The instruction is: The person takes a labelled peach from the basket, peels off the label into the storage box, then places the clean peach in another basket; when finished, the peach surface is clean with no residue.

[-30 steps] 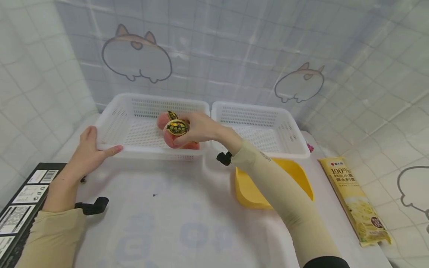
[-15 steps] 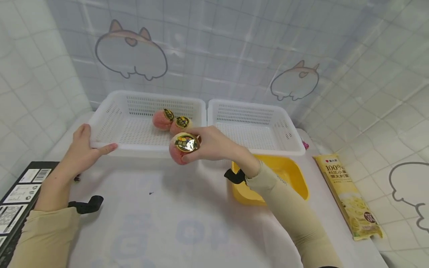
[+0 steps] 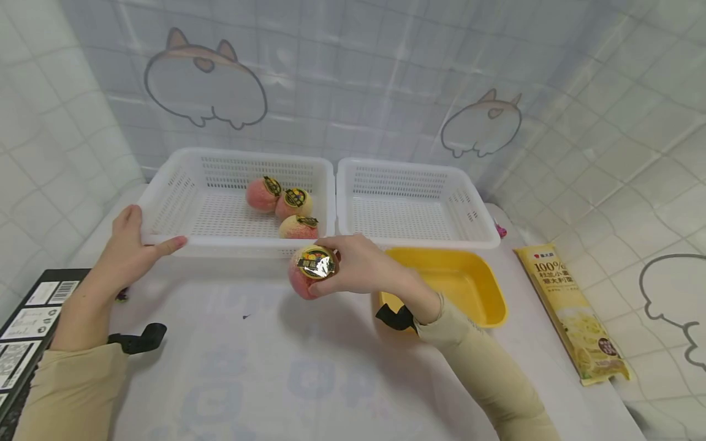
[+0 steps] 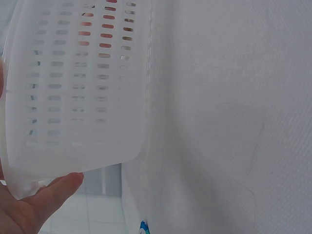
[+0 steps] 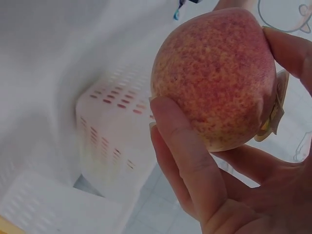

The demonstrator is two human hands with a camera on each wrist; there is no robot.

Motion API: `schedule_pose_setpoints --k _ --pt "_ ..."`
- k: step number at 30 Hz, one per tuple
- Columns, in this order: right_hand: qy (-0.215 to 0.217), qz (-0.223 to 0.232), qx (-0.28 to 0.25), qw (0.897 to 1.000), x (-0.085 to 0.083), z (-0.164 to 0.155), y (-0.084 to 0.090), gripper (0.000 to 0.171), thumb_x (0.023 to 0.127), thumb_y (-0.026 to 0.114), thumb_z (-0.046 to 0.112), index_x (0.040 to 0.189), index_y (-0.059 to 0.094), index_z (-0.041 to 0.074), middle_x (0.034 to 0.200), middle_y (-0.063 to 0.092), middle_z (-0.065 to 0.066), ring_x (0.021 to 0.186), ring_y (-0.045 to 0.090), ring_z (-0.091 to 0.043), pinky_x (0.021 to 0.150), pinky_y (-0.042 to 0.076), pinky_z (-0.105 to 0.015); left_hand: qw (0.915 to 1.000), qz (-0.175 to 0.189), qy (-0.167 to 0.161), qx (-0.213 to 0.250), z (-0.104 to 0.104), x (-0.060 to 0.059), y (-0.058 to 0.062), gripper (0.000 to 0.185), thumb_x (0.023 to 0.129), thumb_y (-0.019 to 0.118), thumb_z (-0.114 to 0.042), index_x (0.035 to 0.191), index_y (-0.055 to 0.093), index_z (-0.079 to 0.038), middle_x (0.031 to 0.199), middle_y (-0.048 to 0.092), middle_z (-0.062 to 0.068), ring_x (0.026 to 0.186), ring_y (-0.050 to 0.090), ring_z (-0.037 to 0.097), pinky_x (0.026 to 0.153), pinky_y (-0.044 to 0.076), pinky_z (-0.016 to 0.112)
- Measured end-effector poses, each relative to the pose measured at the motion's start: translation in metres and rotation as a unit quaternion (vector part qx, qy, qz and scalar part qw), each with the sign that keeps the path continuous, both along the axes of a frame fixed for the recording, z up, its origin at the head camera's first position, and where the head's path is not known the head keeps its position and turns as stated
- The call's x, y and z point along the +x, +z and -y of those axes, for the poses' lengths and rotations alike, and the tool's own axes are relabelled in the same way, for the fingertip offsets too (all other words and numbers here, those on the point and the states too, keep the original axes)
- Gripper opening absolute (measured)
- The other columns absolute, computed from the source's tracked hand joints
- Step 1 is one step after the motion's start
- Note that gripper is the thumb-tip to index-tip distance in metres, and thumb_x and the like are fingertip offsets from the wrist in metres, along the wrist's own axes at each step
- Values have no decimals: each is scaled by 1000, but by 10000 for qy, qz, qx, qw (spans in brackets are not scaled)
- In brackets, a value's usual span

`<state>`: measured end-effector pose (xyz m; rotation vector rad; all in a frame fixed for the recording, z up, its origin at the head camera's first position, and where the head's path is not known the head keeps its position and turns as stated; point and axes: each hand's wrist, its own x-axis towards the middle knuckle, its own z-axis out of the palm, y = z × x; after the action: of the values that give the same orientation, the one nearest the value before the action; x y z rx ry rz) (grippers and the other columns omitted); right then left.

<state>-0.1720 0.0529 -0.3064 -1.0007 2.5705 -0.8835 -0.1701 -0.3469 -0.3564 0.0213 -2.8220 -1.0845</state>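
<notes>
My right hand (image 3: 361, 266) grips a red and yellow peach (image 3: 300, 275) with a black-and-gold label, just in front of the left white basket (image 3: 237, 243). In the right wrist view, fingers and thumb curl round the peach (image 5: 209, 78), its label facing the palm side. Three more labelled peaches lie in that basket's right part: one at the back (image 3: 262, 196), one beside it (image 3: 285, 207), one near the front wall (image 3: 298, 229). My left hand (image 3: 124, 251) holds the basket's front left corner, thumb over the front rim. The left wrist view shows its slotted wall (image 4: 68, 107) and a finger at its end.
A second white basket (image 3: 399, 220) stands right beside the first. In front of it is a yellow tub (image 3: 469, 282), partly behind my right wrist. A yellow pasta packet (image 3: 573, 312) lies at right, a dark box with labels (image 3: 33, 318) at left.
My right hand has lifted a peach out of the left basket and brought it forward over the front rim. Three peaches now show in the basket. The left hand stays at the corner.
</notes>
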Motion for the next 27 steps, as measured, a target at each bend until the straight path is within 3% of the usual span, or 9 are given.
schedule_pose_setpoints --k 6,11,16,21,27 --pt "-57 -160 -192 9997 10 -6 -11 41 73 85 40 108 67 29 90 65 18 82 59 -5 71 53 -23 10000 24 -15 -18 1 -1 0 93 95 65 -37 151 9 13 158 -3 36 122 22 56 97 23 71" --pt "-98 -116 -223 9996 20 -13 -23 45 73 86 37 113 67 29 92 66 20 83 60 -3 73 53 -24 9999 -94 -103 97 -4 -3 -1 89 95 66 -34 149 14 13 154 5 38 120 25 55 96 24 71" --pt "-109 -63 -123 9998 29 -17 -32 41 72 86 36 108 67 28 88 66 18 82 59 -5 74 52 -24 9999 -113 -87 57 -5 -4 -1 90 95 67 -33 150 13 13 151 10 39 117 28 54 95 26 72" --pt "-95 -87 -53 9999 38 -20 -42 40 71 85 38 105 65 28 86 63 18 81 58 -5 73 51 -23 9995 -314 -60 -27 -2 -6 -1 82 93 70 -31 142 21 13 132 26 36 105 35 47 85 30 61" --pt "-232 -258 131 9993 41 -19 -52 51 70 84 42 113 66 23 90 62 16 86 56 -6 77 49 -22 9991 -421 -24 96 1 -7 -3 82 91 73 -29 145 24 7 134 31 32 108 34 42 87 29 56"
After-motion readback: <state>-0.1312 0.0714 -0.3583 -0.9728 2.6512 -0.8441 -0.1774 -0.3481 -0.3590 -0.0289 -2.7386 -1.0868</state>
